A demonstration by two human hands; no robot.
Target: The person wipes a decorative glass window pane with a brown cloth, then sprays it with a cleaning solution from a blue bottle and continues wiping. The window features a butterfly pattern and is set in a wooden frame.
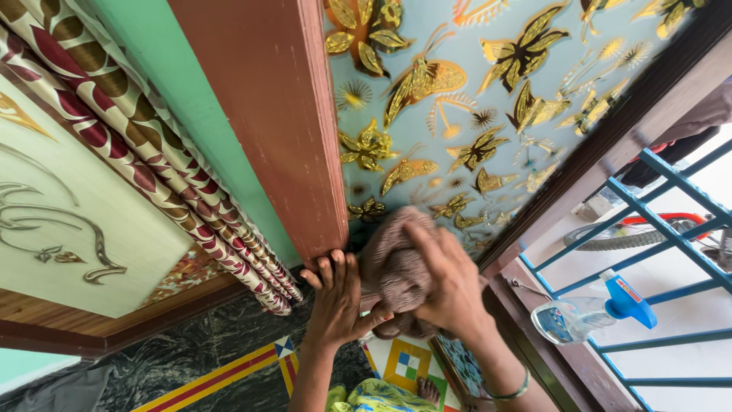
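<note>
A brown cloth [393, 267] is pressed against the lower part of a glass door panel [488, 99] printed with gold butterflies on light blue. My right hand [450, 286] lies over the cloth and grips it against the glass. My left hand [335, 297] is flat with its fingers apart, its fingertips resting on the reddish-brown wooden door frame [282, 114] just left of the cloth. A green bangle sits on my right wrist.
A clear spray bottle with a blue trigger [591, 313] stands on the sill by a blue metal grille [663, 221]. A patterned curtain [145, 160] hangs left of the frame. Dark marble floor [191, 355] and a colourful mat [408, 366] lie below.
</note>
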